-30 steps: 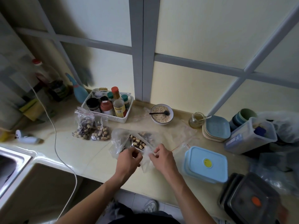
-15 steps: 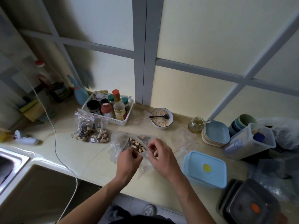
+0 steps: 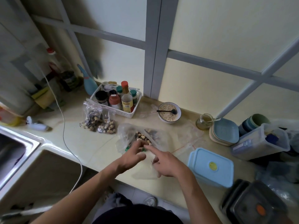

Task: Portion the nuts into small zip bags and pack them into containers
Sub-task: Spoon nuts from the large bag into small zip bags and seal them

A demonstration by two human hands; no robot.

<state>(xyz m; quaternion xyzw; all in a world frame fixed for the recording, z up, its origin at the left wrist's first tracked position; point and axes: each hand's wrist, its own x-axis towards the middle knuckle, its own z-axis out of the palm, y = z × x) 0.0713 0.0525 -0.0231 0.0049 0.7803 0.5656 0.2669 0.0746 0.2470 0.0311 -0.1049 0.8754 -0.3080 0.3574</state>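
A large clear plastic bag (image 3: 125, 135) lies open on the counter with mixed nuts (image 3: 143, 136) inside. My left hand (image 3: 131, 156) reaches into its mouth with fingers stretched out, blurred by motion. My right hand (image 3: 164, 163) is just right of it, index finger pointing at the nuts while the other fingers grip a small clear zip bag (image 3: 144, 172) that hangs below the hand. Two filled zip bags (image 3: 92, 118) of nuts stand together at the left. A light blue lidded container (image 3: 212, 167) sits right of my hands.
A white basket of condiment bottles (image 3: 117, 101) and a bowl of oats with a spoon (image 3: 169, 112) stand behind. Plates (image 3: 224, 132), cups (image 3: 257, 121), a clear tub (image 3: 260, 142) and dark containers (image 3: 254, 206) crowd the right. A sink (image 3: 14, 147) and a white cable (image 3: 64, 135) are on the left.
Both hands were pinching the small bag's mouth together. Now my left hand has let go and stretched forward into the large bag, while my right index finger has straightened.
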